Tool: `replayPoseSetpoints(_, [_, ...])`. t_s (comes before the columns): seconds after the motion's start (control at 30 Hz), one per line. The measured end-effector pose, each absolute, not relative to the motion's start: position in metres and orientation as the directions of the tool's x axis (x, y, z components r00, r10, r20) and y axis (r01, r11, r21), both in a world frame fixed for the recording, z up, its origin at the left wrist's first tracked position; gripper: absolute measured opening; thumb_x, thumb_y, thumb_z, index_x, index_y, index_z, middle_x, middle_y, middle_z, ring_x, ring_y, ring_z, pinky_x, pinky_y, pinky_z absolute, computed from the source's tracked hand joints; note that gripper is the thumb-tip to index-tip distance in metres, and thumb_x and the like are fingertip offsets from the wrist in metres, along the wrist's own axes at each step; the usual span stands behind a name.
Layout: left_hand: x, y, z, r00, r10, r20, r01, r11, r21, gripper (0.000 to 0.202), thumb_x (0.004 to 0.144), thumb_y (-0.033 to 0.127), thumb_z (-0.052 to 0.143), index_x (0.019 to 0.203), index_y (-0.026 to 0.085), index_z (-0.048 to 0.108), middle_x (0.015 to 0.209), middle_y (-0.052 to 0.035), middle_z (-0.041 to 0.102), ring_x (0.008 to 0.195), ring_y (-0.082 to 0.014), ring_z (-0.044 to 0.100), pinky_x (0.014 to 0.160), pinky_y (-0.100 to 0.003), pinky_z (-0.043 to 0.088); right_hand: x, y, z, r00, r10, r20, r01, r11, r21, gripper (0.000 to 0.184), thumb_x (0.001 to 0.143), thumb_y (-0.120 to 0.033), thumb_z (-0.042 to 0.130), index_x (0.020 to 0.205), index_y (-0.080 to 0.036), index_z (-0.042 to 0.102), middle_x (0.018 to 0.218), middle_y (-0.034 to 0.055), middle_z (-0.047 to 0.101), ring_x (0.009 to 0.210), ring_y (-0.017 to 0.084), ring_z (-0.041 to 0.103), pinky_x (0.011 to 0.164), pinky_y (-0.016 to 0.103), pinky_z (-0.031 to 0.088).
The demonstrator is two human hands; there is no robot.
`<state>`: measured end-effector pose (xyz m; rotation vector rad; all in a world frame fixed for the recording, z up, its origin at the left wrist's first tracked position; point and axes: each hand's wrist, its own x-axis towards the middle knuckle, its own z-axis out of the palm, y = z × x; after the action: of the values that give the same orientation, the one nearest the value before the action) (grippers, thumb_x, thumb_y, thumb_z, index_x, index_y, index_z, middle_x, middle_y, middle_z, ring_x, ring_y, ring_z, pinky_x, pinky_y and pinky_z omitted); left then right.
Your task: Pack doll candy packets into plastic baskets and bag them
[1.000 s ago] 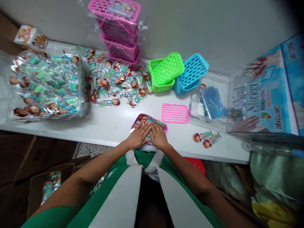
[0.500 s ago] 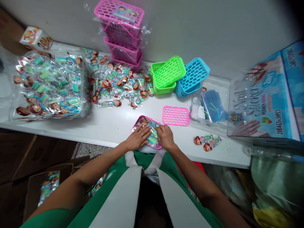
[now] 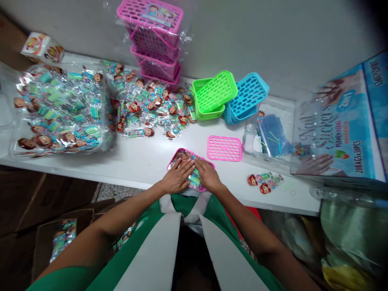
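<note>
A pink plastic basket stands at the table's front edge, filled with small clear packets that carry doll pictures and green strips. Flat on top of the packets lies my left hand, its fingers stretched out. My right hand rests on them from the other side, also flat, with its fingertips close to those of the left. Both palms cover part of the contents. Just beyond the right hand, a pink perforated lid lies on the white table.
A large clear tub of packets stands left, beside a loose packet heap. Behind are stacked pink baskets, green baskets and blue baskets. To the right are a clear tray, loose doll packets and a sticker box.
My right hand has gone from curled fingers at the basket's right side to lying flat over the packets. The left hand has stayed in nearly the same place.
</note>
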<state>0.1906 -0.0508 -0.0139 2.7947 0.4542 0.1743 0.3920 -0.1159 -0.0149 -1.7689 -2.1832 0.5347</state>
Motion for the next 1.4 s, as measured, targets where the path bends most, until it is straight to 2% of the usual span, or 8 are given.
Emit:
replayPoseSetpoints(0.1, [0.195, -0.050, -0.009, 0.943, 0.331, 0.044, 0.301, -0.899, 0.319, 0.066, 0.091, 0.037, 0.037, 0.146, 0.006, 0.019, 0.152, -0.0202, 0.019, 0.143, -0.0322, 0.008, 0.113, -0.058, 0.006, 0.385, -0.115, -0.010, -0.137, 0.988, -0.070, 0.874, 0.088, -0.478, 0.047, 0.090, -0.019, 0.035, 0.134, -0.007, 0.047, 0.138, 0.0169, 0.047, 0.129, 0.025, 0.041, 0.107, 0.044, 0.035])
replayPoseSetpoints(0.23, [0.196, -0.049, -0.009, 0.938, 0.346, 0.033, 0.313, -0.883, 0.349, 0.067, 0.089, 0.037, 0.038, 0.145, 0.005, 0.020, 0.152, -0.0214, 0.020, 0.143, -0.0331, 0.008, 0.112, -0.059, 0.007, 0.373, -0.118, -0.014, -0.035, 0.996, -0.078, 0.900, -0.002, -0.437, 0.054, 0.095, -0.036, 0.034, 0.139, -0.006, 0.038, 0.143, 0.0185, 0.041, 0.134, 0.028, 0.033, 0.109, 0.049, 0.029])
replayPoseSetpoints(0.43, [0.193, -0.045, -0.014, 0.946, 0.322, 0.028, 0.286, -0.874, 0.392, 0.073, 0.087, 0.037, 0.041, 0.147, 0.004, 0.013, 0.153, -0.0216, 0.016, 0.143, -0.0329, 0.006, 0.113, -0.055, 0.012, 0.375, -0.121, -0.023, -0.142, 0.986, -0.083, 0.924, 0.101, -0.370, 0.055, 0.093, -0.028, 0.037, 0.142, -0.005, 0.033, 0.147, 0.0181, 0.034, 0.137, 0.028, 0.027, 0.110, 0.048, 0.026])
replayPoseSetpoints(0.67, [0.193, -0.044, -0.020, 0.944, 0.329, -0.021, 0.314, -0.877, 0.363, 0.068, 0.089, 0.037, 0.040, 0.145, 0.001, 0.021, 0.152, -0.0232, 0.016, 0.143, -0.0325, 0.006, 0.113, -0.052, 0.013, 0.375, -0.118, -0.026, -0.135, 0.985, -0.111, 0.926, 0.085, -0.367, 0.059, 0.087, -0.024, 0.041, 0.143, -0.005, 0.031, 0.150, 0.0172, 0.028, 0.140, 0.028, 0.021, 0.112, 0.049, 0.022])
replayPoseSetpoints(0.9, [0.196, -0.040, -0.018, 0.945, 0.328, -0.005, 0.311, -0.890, 0.334, 0.069, 0.091, 0.043, 0.038, 0.146, 0.006, 0.021, 0.152, -0.0201, 0.021, 0.143, -0.0296, 0.011, 0.114, -0.052, 0.010, 0.386, -0.121, -0.028, -0.262, 0.960, -0.099, 0.895, 0.203, -0.398, 0.078, 0.090, -0.051, 0.042, 0.146, -0.003, 0.017, 0.153, 0.0227, 0.014, 0.143, 0.030, 0.010, 0.112, 0.052, 0.021])
replayPoseSetpoints(1.07, [0.191, -0.039, -0.008, 0.936, 0.347, 0.056, 0.308, -0.886, 0.347, 0.081, 0.087, 0.056, 0.040, 0.147, 0.006, 0.017, 0.152, -0.0201, 0.021, 0.143, -0.0307, 0.012, 0.114, -0.053, 0.004, 0.382, -0.124, -0.028, -0.253, 0.960, -0.119, 0.912, 0.196, -0.361, 0.075, 0.092, -0.048, 0.041, 0.145, 0.000, 0.021, 0.151, 0.0252, 0.017, 0.142, 0.032, 0.011, 0.112, 0.051, 0.020])
replayPoseSetpoints(1.23, [0.179, -0.040, -0.011, 0.939, 0.342, 0.028, 0.314, -0.890, 0.331, 0.061, 0.093, 0.044, 0.035, 0.147, 0.017, 0.024, 0.152, -0.0135, 0.025, 0.141, -0.0270, 0.019, 0.114, -0.052, 0.006, 0.388, -0.126, -0.024, -0.295, 0.947, -0.131, 0.904, 0.232, -0.358, 0.085, 0.088, -0.057, 0.044, 0.146, -0.001, 0.017, 0.152, 0.0259, 0.012, 0.142, 0.033, 0.010, 0.112, 0.052, 0.020])
replayPoseSetpoints(1.4, [0.183, -0.033, -0.018, 0.944, 0.328, 0.018, 0.297, -0.875, 0.381, 0.069, 0.088, 0.052, 0.042, 0.146, 0.016, 0.027, 0.149, -0.0150, 0.032, 0.139, -0.0283, 0.026, 0.113, -0.048, 0.016, 0.389, -0.124, -0.027, -0.339, 0.926, -0.163, 0.910, 0.279, -0.306, 0.088, 0.084, -0.052, 0.055, 0.143, 0.003, 0.021, 0.150, 0.0299, 0.016, 0.141, 0.037, 0.013, 0.111, 0.051, 0.020])
